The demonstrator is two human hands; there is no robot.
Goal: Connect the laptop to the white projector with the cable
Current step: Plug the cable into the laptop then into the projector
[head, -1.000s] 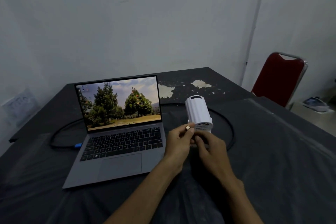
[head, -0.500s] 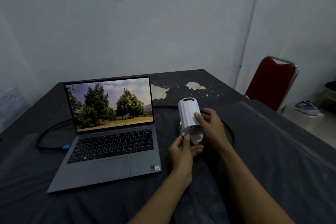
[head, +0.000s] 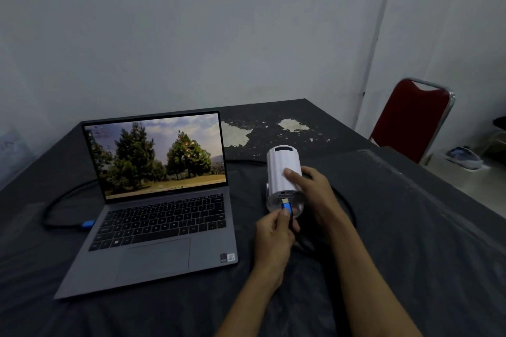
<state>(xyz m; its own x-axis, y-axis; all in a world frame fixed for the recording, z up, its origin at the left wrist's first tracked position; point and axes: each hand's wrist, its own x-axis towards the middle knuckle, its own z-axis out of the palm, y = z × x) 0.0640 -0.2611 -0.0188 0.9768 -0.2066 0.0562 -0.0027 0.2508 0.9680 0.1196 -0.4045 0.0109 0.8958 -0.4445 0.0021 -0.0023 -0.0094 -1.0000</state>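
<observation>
one laptop (head: 161,208), one white projector (head: 283,175), one black cable (head: 60,205) with two blue plugs, two bare hands, one red chair (head: 410,120), all but the chair on a dark cloth-covered table (head: 410,227). the laptop stands open to the left of both hands, its screen lit with a picture of trees. the first blue plug (head: 88,224) sits at the laptop's left edge, far left of the hands; whether it is fully seated cannot be told. from there the cable loops behind the laptop and the projector and comes round under the right forearm. the right hand (head: 315,191) wraps the white projector from its right side, thumb across the ribbed top, fingers hidden behind the body, gripping it with its rear face turned toward the wearer. the left hand (head: 273,238), just below and left of the right, pinches the second blue plug (head: 287,209) between thumb and fingers, metal tip pointing up at the projector's rear face, at or just before the port row; contact cannot be told. both forearms enter from the bottom edge, the left one angled in toward the right. the chair stands well beyond the right hand, off the table by the wall.
</observation>
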